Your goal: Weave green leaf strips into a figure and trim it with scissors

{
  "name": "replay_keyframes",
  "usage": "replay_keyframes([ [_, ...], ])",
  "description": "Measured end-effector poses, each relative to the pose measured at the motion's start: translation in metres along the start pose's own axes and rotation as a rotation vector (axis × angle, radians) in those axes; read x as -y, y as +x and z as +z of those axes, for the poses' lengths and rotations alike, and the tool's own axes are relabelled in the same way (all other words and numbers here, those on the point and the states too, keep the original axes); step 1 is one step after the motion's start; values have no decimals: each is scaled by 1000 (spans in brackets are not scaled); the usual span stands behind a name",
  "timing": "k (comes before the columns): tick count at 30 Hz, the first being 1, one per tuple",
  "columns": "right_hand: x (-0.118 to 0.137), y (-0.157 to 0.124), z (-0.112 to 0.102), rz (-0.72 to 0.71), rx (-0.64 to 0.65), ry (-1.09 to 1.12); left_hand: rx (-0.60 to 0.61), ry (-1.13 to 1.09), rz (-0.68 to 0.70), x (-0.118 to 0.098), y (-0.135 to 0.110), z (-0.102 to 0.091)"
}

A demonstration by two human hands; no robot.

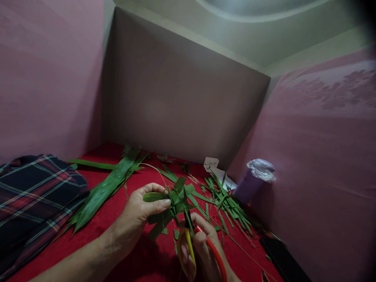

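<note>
My left hand pinches a woven piece of green leaf strips between thumb and fingers, with strip ends sticking out on several sides. In my right hand is a pair of scissors with one yellow and one red handle. The dark blades point up and away, against the right side of the woven piece; whether they are closed on a strip I cannot tell. A thin curved strand rises from the piece toward the back left. Both hands are just above a red cloth.
Long broad leaves lie at the left, beside a plaid cloth. A pile of cut leaf strips is at the right. Behind it are white papers and a purple container topped with clear plastic. A black flat object lies front right.
</note>
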State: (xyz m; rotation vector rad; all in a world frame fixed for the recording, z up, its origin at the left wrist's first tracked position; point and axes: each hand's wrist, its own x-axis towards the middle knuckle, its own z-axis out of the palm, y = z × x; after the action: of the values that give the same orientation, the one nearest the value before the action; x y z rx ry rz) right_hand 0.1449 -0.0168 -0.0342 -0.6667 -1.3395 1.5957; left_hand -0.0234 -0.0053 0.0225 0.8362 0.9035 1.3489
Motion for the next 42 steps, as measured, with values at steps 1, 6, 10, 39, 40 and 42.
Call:
replay_keyframes([
  [1,2,-1,1,11,-16,5,-4,2,-3,0,-1,0],
  [6,14,-5,4,80,-123,-28,0,-11,-22,4,-2,0],
  [10,19,-7,7,107,-159,-36,5,-39,-41,4,-3,2],
  [39,5,-8,8,-21,-60,-43,-2,24,12,-2,-2,-1],
  [40,3,-8,6,-24,-41,-39,2,35,13,-2,-2,-1],
  [42,1,-7,5,-29,-18,-33,20,52,22,-2,-2,-3],
])
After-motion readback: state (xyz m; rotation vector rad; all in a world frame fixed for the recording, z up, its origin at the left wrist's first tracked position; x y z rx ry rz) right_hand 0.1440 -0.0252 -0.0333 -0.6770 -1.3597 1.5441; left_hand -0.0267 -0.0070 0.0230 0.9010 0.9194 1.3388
